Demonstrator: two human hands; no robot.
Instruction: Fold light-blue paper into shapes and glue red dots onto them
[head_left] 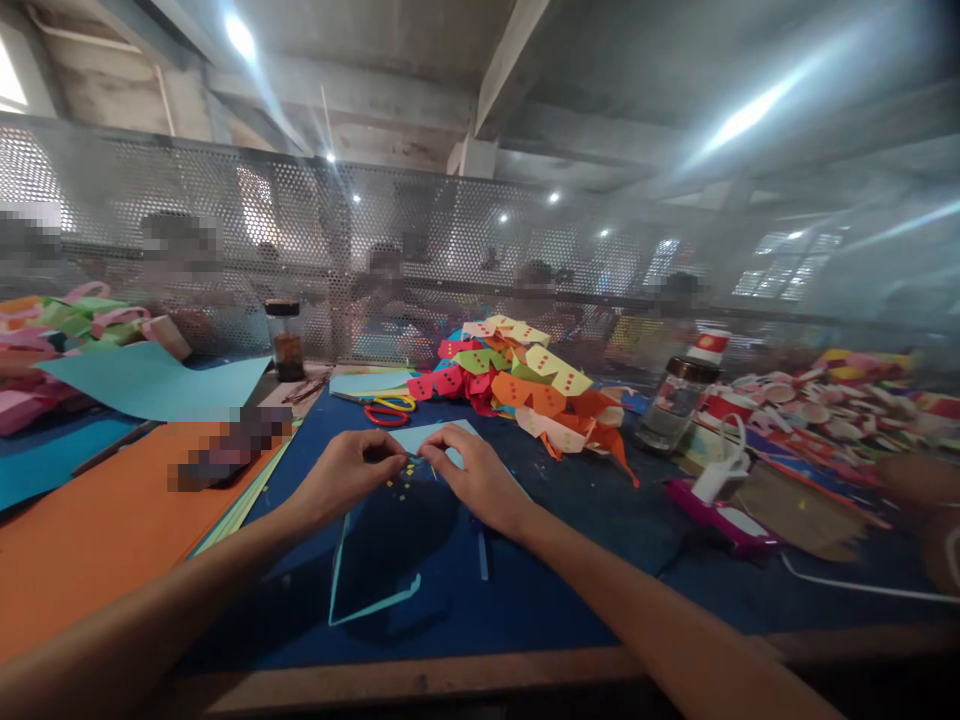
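Observation:
Over the middle of the dark blue work surface, my left hand [364, 466] and my right hand [470, 474] come close together, fingertips pinched. A piece of light blue paper [431, 434] shows between and behind them, and both hands grip its near edge; the exact fold is hidden by my fingers. Tiny yellow bits [405, 490] lie just below the fingertips. A thin bent light blue paper strip [373, 608] lies nearer to me, and a short blue strip [483, 555] lies below my right hand. Scissors with red and yellow handles [390, 409] rest beyond my left hand.
Folded colourful paper shapes [525, 375] are piled behind my hands. Orange sheets [142, 500] and a curved light blue sheet [161, 380] lie left. A dark-lidded jar [285, 340], a tilted glass jar [675, 405] and a magenta glue gun [720, 515] stand or lie around. A perforated screen [420, 230] rises behind.

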